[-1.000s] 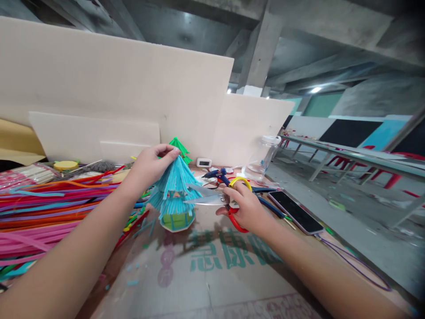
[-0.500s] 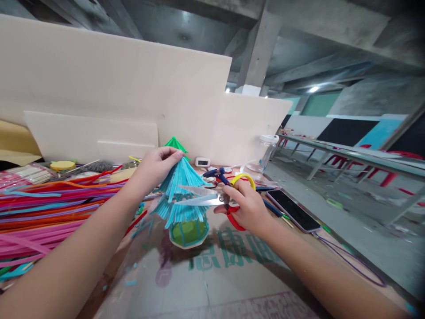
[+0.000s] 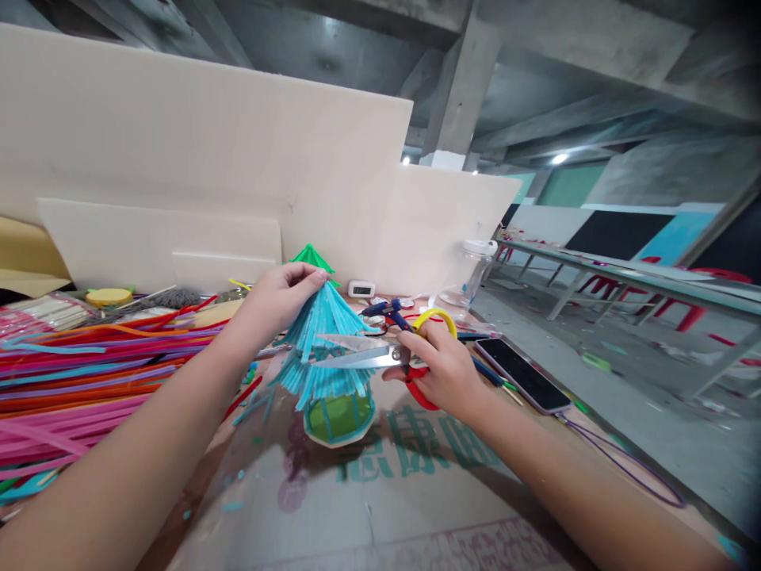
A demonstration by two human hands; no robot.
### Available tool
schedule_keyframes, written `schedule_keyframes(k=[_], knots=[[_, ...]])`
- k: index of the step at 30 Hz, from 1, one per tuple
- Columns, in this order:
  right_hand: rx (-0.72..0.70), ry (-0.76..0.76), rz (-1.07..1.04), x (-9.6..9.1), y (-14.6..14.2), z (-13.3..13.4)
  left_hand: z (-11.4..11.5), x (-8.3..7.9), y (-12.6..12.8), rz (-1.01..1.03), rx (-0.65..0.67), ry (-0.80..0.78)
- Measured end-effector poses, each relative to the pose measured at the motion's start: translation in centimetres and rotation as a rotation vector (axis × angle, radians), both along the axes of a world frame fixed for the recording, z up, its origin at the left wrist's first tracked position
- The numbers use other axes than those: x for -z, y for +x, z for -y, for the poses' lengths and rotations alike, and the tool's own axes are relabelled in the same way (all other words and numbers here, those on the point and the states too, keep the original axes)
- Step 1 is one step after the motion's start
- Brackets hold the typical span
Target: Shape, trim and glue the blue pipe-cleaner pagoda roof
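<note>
Cardboard sheet [image 3: 380, 492], brown and printed with green characters, covers the near table and is flecked with small blue offcuts. Above it two bare forearms reach in. The left hand [image 3: 277, 297] pinches the peak of a small pavilion model [image 3: 324, 349], whose roof is tiered turquoise pipe-cleaner fringe over a green base [image 3: 338, 416]. The model is held just off the sheet at the centre of the view. The right hand [image 3: 443, 369] is closed through the yellow and red loops of a pair of scissors [image 3: 357, 353]. Its blades are parted and lie across the roof's lower fringe. Over the last second the model has been tipped, so its green base faces the viewer more, while the blades have kept to the same fringe; the trimming appears to be moving round the roof's edge. To the left lies a heap of pipe cleaners [image 3: 89, 373], pink, orange and purple. To the right a phone [image 3: 523, 374] lies face up. Behind the hands are a blue glue gun [image 3: 389, 312], a green cone [image 3: 312, 255] and a clear jar [image 3: 472, 274]. Pale foam boards [image 3: 208, 159] stand behind, with long benches [image 3: 624, 277] far off.
</note>
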State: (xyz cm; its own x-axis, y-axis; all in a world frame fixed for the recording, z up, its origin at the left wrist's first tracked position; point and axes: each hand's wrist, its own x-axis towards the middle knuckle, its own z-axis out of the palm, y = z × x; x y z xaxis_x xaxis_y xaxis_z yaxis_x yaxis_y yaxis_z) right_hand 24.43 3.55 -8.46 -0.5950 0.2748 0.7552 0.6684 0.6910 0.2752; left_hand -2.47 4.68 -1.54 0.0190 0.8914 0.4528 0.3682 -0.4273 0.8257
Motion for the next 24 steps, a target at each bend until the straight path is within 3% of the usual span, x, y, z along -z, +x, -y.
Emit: schedule_keyframes(k=[24], knots=[[-0.008, 0.072, 0.001, -0.24, -0.11, -0.25, 0.06, -0.26, -0.07, 0.018, 0.024, -0.037]])
